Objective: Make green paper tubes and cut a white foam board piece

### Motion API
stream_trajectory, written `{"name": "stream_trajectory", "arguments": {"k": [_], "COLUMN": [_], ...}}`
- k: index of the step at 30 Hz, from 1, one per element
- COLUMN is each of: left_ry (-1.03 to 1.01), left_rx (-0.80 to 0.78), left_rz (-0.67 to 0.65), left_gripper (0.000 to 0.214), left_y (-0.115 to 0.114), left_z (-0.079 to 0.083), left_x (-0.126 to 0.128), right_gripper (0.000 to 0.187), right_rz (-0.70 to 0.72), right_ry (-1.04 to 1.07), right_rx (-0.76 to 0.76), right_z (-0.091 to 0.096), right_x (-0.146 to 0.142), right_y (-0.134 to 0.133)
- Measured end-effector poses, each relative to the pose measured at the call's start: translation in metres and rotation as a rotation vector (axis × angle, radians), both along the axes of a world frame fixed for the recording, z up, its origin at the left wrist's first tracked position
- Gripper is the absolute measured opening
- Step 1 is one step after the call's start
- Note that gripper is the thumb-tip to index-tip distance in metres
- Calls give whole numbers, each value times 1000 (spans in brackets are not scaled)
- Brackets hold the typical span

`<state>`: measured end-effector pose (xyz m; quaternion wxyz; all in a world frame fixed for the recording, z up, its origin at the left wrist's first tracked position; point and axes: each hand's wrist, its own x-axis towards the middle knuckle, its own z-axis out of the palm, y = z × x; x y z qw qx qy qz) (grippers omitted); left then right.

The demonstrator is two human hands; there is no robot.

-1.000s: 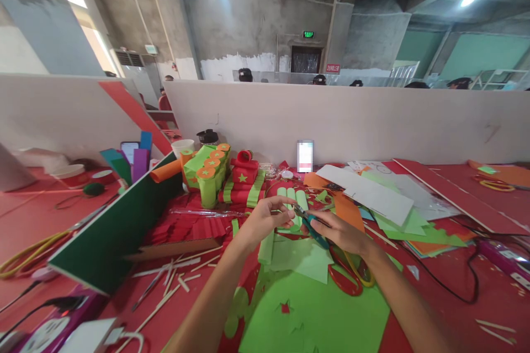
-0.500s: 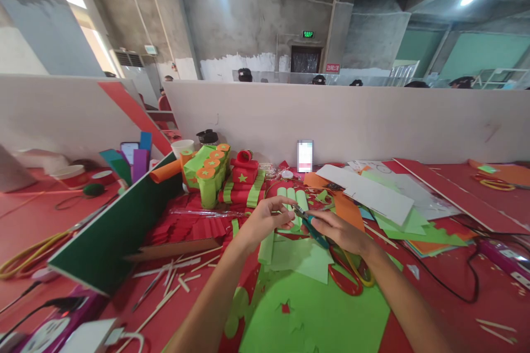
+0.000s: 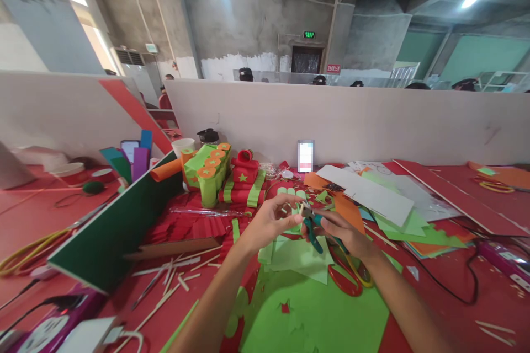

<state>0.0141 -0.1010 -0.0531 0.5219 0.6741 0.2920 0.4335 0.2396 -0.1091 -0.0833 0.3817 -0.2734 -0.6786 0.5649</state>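
Note:
My right hand [image 3: 343, 234] is closed round small teal-handled cutting pliers [image 3: 311, 227], raised above the red table. The tool's jaws point up and left at a short pale stick [image 3: 301, 208]. My left hand [image 3: 271, 219] pinches that stick with its fingertips, right beside the jaws. Both hands hover over pale green paper pieces [image 3: 296, 256] and rolled green paper tubes [image 3: 290, 194].
A large green sheet [image 3: 318, 314] lies near me, with red and yellow scissors [image 3: 351, 278] to its right. Thin wooden sticks [image 3: 165, 281], a green board [image 3: 111, 231], paper models [image 3: 215, 176], a phone [image 3: 305, 156], stacked paper [image 3: 372, 193] and a black cable [image 3: 455, 287] surround the hands.
Both hands have risen slightly. The pliers have tipped from lying flat to a more upright pose, handles pointing down, jaws at the stick.

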Motion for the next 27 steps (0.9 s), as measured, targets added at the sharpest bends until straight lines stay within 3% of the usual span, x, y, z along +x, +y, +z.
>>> {"name": "stream_trajectory", "arguments": {"k": [4,7,11,16,27], "left_ry": [-67,-89,-38,-34,-51], "left_rx": [149,215,334,418,386], "left_rz": [-6,6,34,50,53], "left_gripper": [39,40,41,43,41], "left_y": [-10,-20,-29,-29,-27], "left_z": [-3,-4,-3,-3,-5], "left_x": [11,20,24,24,25], "right_gripper": [45,46,46,36,45], "right_rz": [14,-111,-222,-263,-285], "right_ry": [181,188,173,164,68], "right_rx": [-70,-96,-13,94,168], "right_z": [-15,-29,-40,-42,-26], "right_x": [-1,2,4,3,-1], "right_y": [-5,-8,-11,-11,-14]}}
